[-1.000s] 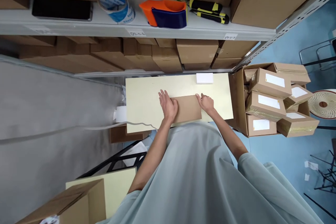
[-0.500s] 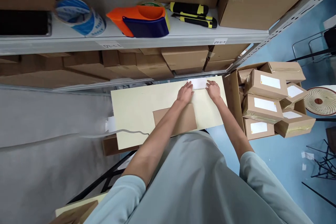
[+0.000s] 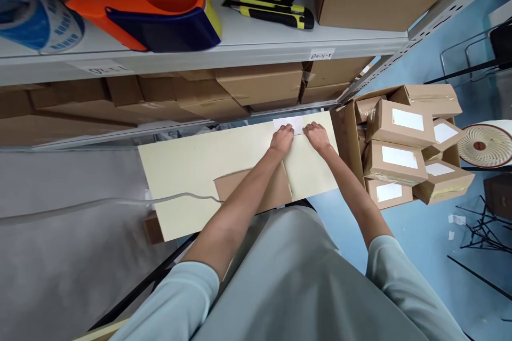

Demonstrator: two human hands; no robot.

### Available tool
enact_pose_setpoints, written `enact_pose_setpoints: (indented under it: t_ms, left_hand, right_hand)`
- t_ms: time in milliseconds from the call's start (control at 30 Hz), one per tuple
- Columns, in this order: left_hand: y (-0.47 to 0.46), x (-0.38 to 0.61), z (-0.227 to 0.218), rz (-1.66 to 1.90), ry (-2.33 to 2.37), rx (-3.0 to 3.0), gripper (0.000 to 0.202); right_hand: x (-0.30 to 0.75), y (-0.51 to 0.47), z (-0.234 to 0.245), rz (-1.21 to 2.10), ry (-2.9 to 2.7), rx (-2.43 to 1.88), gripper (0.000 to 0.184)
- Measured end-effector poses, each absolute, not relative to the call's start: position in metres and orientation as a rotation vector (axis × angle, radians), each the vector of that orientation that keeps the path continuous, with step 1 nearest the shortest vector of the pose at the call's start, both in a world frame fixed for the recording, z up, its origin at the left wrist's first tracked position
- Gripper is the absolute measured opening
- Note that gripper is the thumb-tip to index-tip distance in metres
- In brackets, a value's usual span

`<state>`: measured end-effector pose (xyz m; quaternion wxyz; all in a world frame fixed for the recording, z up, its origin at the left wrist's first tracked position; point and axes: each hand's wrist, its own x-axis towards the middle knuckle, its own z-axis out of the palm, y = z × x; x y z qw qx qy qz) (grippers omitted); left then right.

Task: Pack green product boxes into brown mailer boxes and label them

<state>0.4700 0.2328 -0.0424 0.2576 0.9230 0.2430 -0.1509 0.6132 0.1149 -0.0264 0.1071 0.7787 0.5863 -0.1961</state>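
A white paper label (image 3: 295, 122) lies at the far edge of the cream tabletop (image 3: 186, 157). My left hand (image 3: 282, 138) is on its near left part, with fingers curled and pressed together. At its right end, my right hand (image 3: 317, 136) has its fingertips drawn together on the edge of the label. The undersides of both hands are hidden. Beneath my left forearm sits a brown cardboard box (image 3: 276, 192), partly covered by the arm.
A large carton (image 3: 354, 141) holding several labelled boxes stands to the right. The shelf above carries an orange and blue tape dispenser (image 3: 160, 13), a tape roll (image 3: 44, 16) and utility knives (image 3: 264, 2). A grey cable (image 3: 120, 201) crosses the tabletop's left side. A fan (image 3: 484, 145) is far right.
The view has shifted closer to the shelf. My fingers have curled more, and my right hand has moved slightly nearer to my left along the label.
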Motion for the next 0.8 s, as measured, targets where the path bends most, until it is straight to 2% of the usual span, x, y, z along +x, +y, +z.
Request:
enact_pose_setpoints:
  t_ms: [267, 533, 800]
  left_hand:
    - [0.237, 0.471, -0.046, -0.423, 0.631, 2.497, 0.036]
    - [0.233, 0.465, -0.053, -0.372, 0.645, 2.461, 0.054]
    - [0.234, 0.462, -0.057, -0.364, 0.649, 2.393, 0.054]
  right_hand:
    - [0.614, 0.123, -0.019, -0.571, 1.753, 2.157, 0.045]
    - [0.61, 0.129, -0.015, -0.574, 1.757, 2.078, 0.044]
    - [0.606, 0.126, -0.012, -0.477, 1.83, 1.96, 0.046]
